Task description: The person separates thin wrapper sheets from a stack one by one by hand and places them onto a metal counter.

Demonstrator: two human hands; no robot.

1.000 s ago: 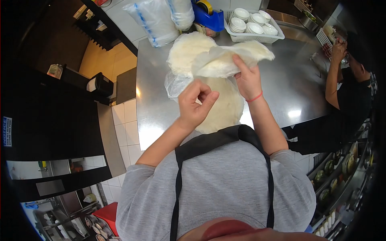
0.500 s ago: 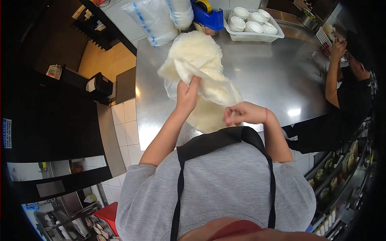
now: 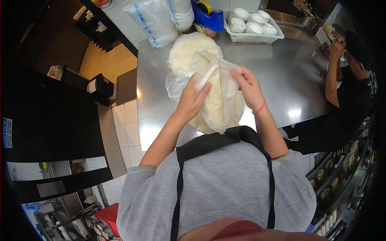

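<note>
Between my two hands hangs a thin, floppy, cream-white dough sheet (image 3: 214,90), its folds raised off the steel counter (image 3: 281,84). My left hand (image 3: 192,99) pinches its left side with thumb and fingers. Higher up on the right, my right hand (image 3: 250,89) grips the sheet's edge. Partly hidden beneath lies another pale round sheet (image 3: 238,110) near the apron. Beyond my hands sits a round pile of similar sheets (image 3: 192,51). Crumpled clear plastic (image 3: 174,85) lies at the left of the sheets.
At the back stand clear plastic packs (image 3: 155,24), a blue tape dispenser (image 3: 210,19) and a white basket (image 3: 255,37) with stacked small white bowls. A co-worker (image 3: 354,88) in black is at the counter's right end, hands raised. The counter's left edge borders a tiled floor (image 3: 130,122).
My right hand has moved up and away from me, from the near edge to the sheet's right side. The held sheet now hangs between both hands, its lower end towards me.
</note>
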